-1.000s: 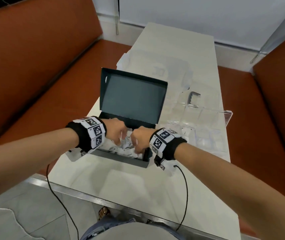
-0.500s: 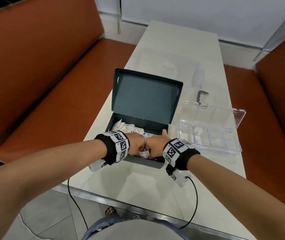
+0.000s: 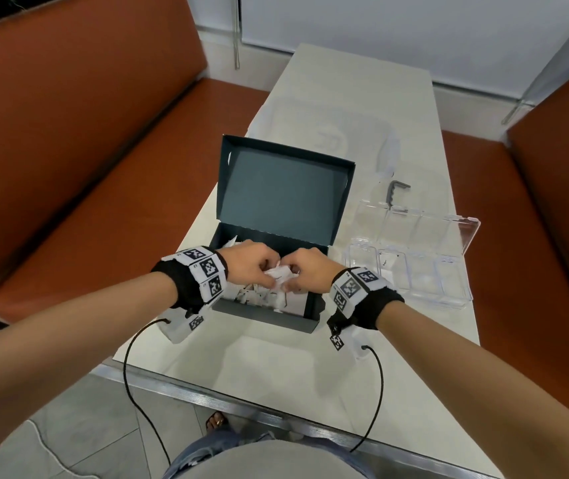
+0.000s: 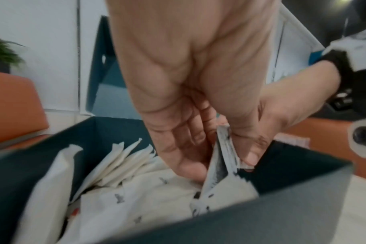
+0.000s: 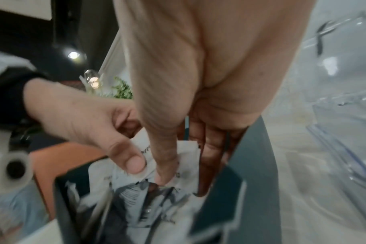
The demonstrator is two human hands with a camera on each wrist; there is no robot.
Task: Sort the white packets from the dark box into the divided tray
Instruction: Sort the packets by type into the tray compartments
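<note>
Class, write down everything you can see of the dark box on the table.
The dark box is a teal-grey carton that looks like card, with a hinged lid standing open and tilted back at its far side. It sits on the white table, left of the clear divided tray. Inside lies a loose heap of white packets, some leaning on edge. The left hand and right hand meet over it, pinching a packet.
</note>
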